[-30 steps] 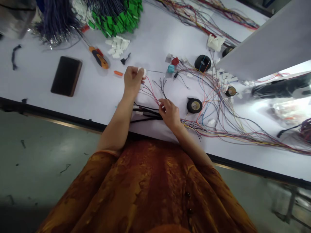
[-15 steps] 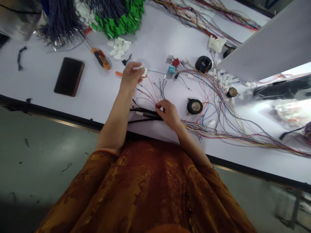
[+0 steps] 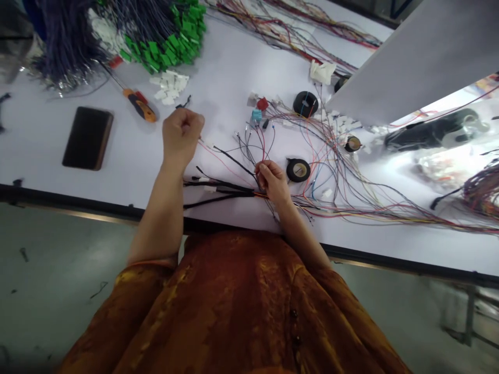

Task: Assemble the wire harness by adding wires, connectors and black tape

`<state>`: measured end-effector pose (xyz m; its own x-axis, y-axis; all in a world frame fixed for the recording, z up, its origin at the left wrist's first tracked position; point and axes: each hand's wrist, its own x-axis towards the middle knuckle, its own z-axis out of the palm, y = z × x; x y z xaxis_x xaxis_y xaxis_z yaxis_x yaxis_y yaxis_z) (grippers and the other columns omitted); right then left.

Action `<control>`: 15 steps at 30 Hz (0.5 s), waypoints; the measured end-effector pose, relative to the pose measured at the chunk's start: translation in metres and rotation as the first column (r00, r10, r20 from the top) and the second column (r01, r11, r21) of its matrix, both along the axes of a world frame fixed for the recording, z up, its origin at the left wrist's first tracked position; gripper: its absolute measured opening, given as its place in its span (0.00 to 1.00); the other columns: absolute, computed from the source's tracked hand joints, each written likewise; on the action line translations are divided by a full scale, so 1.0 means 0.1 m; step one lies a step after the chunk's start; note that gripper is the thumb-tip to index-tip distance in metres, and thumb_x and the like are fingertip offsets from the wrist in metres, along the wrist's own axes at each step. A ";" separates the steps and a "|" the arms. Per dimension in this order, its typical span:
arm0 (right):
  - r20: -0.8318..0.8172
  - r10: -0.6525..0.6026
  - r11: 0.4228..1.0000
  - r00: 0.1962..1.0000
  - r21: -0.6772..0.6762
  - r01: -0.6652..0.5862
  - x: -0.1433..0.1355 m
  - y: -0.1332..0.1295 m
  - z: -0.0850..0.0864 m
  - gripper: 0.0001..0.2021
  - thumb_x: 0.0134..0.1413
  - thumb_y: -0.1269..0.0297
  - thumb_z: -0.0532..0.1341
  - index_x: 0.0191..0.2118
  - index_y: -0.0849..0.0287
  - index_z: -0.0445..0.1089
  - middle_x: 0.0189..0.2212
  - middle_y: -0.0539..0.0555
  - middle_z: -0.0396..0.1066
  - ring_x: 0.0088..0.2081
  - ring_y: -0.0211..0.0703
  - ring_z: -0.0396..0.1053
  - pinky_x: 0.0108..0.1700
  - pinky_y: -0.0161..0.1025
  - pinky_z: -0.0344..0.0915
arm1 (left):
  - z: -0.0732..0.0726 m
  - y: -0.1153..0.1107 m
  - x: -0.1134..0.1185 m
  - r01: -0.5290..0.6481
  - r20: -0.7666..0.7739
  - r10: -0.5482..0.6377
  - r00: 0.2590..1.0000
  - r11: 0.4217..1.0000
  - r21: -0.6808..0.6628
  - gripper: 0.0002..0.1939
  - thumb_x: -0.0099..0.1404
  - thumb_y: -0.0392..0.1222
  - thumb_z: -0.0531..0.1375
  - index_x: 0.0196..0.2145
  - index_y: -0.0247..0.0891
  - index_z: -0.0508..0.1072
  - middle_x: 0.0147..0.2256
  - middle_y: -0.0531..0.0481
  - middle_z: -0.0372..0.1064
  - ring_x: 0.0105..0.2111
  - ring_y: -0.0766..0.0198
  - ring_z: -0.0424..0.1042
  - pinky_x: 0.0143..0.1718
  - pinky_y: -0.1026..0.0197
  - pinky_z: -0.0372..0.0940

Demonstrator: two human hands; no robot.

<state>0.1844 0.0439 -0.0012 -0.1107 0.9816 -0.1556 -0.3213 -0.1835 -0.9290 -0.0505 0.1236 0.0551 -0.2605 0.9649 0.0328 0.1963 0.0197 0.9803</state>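
Two bare hands work a wire harness spread across the white desk [image 3: 241,57]. The left hand [image 3: 181,136] is raised just above the desk, its fingers curled together into a fist, with thin wires [image 3: 230,158] running from under it toward the right; what it grips inside the fist is hidden, though a pale wire end shows just beside the knuckles. The right hand [image 3: 273,182] rests near the front edge of the desk, fingers pinched together on the point where the loose wire ends meet the black-sleeved bundle [image 3: 218,188], which lies flat and runs leftward between the two forearms. Held this way, the right hand seems to anchor the bundle so the loose ends fan upward within reach of the other hand.

A roll of black tape [image 3: 298,170] sits just beside the right hand, and a second black roll [image 3: 305,103] lies farther back. Small red and blue connectors [image 3: 259,109] lie near the fanned wire ends. Well to the left lie a dark phone [image 3: 88,137], an orange-handled screwdriver [image 3: 138,104] and a small heap of white connector housings [image 3: 168,87]; green connectors [image 3: 163,39] are piled at the far edge. Long coloured wires [image 3: 390,210] trail off to the right.
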 end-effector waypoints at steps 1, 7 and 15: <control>0.004 0.023 1.000 1.000 0.011 -0.024 0.00 0.00 0.00 0.16 0.55 0.48 0.65 0.33 0.57 0.69 0.29 0.46 0.69 0.17 0.25 0.52 0.17 0.30 0.48 | 0.03 0.02 -0.01 0.040 -0.019 -0.040 0.999 0.999 -0.031 0.07 0.67 0.38 0.64 0.32 0.37 0.72 0.23 0.57 0.62 0.26 0.70 0.59 0.31 0.62 0.55; 0.243 0.194 0.978 0.950 0.029 -0.207 -0.04 -0.04 0.12 0.17 0.54 0.48 0.65 0.34 0.59 0.72 0.24 0.46 0.66 0.20 0.28 0.54 0.21 0.30 0.50 | 0.09 0.36 0.15 0.213 -0.178 -0.226 0.958 0.973 -0.089 0.07 0.64 0.29 0.65 0.38 0.35 0.72 0.29 0.55 0.62 0.30 0.69 0.61 0.38 0.62 0.61; 0.373 0.351 0.907 0.859 0.095 -0.411 -0.03 -0.08 0.19 0.16 0.62 0.51 0.60 0.37 0.60 0.74 0.18 0.44 0.56 0.20 0.30 0.51 0.22 0.31 0.46 | -0.18 0.74 0.25 0.227 -0.109 -0.271 0.956 0.924 -0.307 0.09 0.59 0.32 0.67 0.30 0.36 0.68 0.23 0.58 0.55 0.29 0.70 0.64 0.39 0.58 0.64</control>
<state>0.1809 0.0359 0.0178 -0.4513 0.8876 -0.0921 0.0829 -0.0611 -0.9947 -0.0259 0.1977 0.0370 -0.0238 0.9713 -0.2368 0.3731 0.2283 0.8993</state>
